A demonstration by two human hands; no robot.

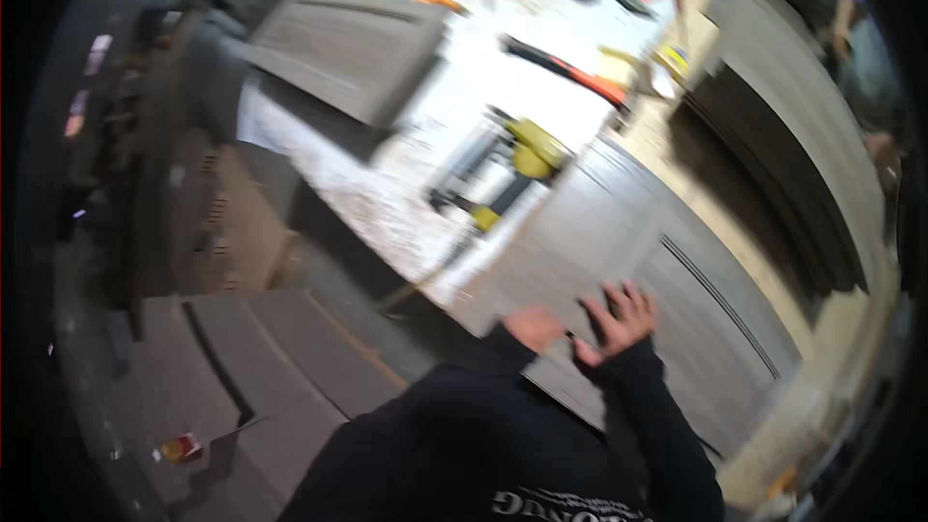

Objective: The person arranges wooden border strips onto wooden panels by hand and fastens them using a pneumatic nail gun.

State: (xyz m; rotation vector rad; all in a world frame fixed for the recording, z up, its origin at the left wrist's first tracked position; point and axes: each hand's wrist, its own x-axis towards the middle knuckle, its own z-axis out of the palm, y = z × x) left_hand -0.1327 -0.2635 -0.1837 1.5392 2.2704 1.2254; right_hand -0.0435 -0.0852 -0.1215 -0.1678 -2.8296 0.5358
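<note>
A grey wood-grain cabinet door [619, 232] with a recessed panel lies on the workbench in front of me. My right hand [619, 324] rests on its near part, fingers spread over the surface. Just left of it, my left hand [535, 329] is at the door's near edge; blur hides how its fingers are bent. A small dark spot shows between the two hands, too small to name. Beyond the door's left side lies a yellow-green and black nail gun [517, 169]. Farther off is a hammer [570, 70] with a black and orange handle.
Another grey door [348, 43] sits on the far left of the white-topped workbench [358, 203]. Dark panels [773, 184] stand along the right side. Grey panels [280, 367] are at the lower left. A person [865, 58] is at the far right.
</note>
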